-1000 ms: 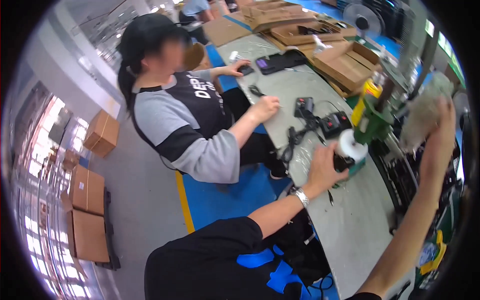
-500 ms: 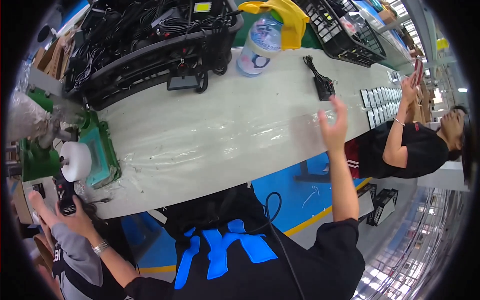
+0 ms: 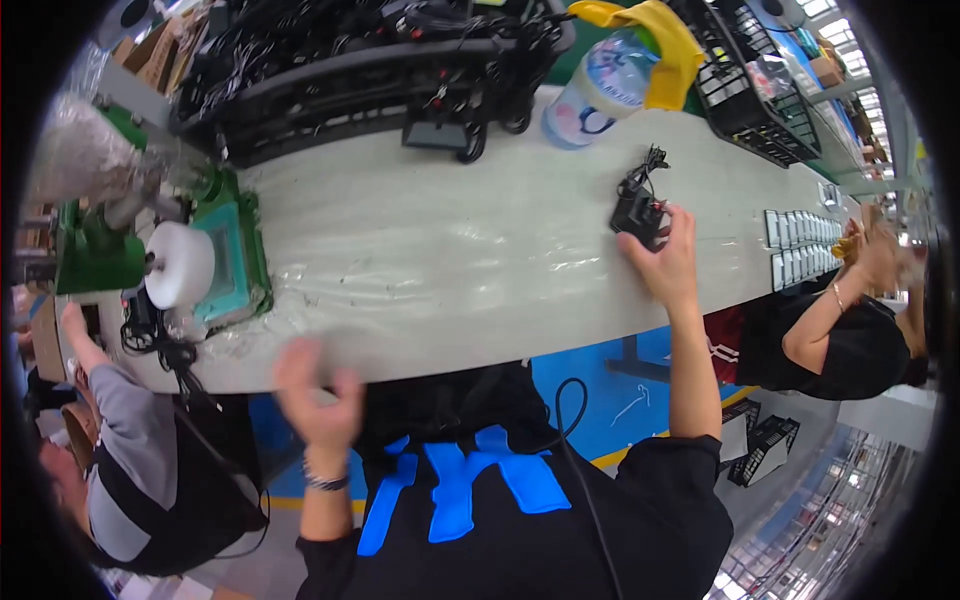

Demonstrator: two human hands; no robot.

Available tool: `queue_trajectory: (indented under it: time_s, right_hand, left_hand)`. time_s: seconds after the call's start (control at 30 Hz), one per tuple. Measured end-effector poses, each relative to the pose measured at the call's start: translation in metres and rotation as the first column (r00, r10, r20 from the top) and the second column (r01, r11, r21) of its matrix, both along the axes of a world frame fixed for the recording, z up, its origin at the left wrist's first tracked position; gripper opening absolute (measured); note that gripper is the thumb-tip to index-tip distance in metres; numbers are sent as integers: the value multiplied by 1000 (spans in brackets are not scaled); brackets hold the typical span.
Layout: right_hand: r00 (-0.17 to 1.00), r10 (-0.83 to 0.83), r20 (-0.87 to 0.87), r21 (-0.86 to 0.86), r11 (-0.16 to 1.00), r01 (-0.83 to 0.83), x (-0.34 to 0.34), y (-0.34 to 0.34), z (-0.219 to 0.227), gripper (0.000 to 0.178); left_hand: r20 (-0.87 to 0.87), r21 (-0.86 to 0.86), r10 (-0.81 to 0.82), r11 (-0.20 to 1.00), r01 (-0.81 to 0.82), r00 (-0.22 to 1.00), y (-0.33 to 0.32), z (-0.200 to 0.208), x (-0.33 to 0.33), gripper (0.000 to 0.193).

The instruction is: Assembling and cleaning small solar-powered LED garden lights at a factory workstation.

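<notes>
On the right part of the table a black power adapter [image 3: 634,213] lies with its cable bundled on top. My right hand [image 3: 668,262] has its thumb and fingers closed around the near side of that adapter. Over the table's front edge is my left hand [image 3: 318,395], blurred by motion, its thumb and fingers apart and nothing visible between them. At the left end lies another black device with a bundled cable [image 3: 165,345], apart from my left hand.
A black crate [image 3: 330,105] heaped with cabled devices stands at the back, near a plastic bottle [image 3: 595,95] with a yellow cloth [image 3: 670,55]. A green press [image 3: 235,250] with a white roll is on the left. Co-workers sit at both ends, rows of pale pieces [image 3: 800,245] at right.
My left hand has left the black device at the left end and moved right. My right hand has come down onto the adapter, which now sits turned and nearer. My view has shifted left.
</notes>
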State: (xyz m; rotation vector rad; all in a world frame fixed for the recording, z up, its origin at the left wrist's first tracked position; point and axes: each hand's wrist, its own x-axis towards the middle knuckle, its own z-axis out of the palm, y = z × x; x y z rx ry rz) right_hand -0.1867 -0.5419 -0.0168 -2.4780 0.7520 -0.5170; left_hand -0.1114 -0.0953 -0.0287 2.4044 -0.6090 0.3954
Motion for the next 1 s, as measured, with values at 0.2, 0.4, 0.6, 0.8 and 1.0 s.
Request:
queue_trajectory:
  time_s: [0.2,0.4,0.6,0.8,1.0]
  right_hand:
    - [937,350,-10,280,900,-334,9,121,24,50]
    - [918,394,43,-87,917,-390,45,78,39,46]
    - [746,663,-67,-37,745,-665,100,68,-1,35]
    - [797,603,10,-39,797,-603,70,2,-49,35]
    - [827,536,-169,26,841,-540,75,78,47,28]
  left_hand:
    - [-167,-146,-391,918,369,905,-136,8,14,70]
    - [-149,-88,-507,862,499,849,-159,14,69,78]
    - [-223,-72,-610,788,612,760,-134,14,91,66]
    - [-17,-246,-766,627,739,643,-174,-18,90,48]
    - [101,-33,-677,730,683,729,-168,-34,89,69]
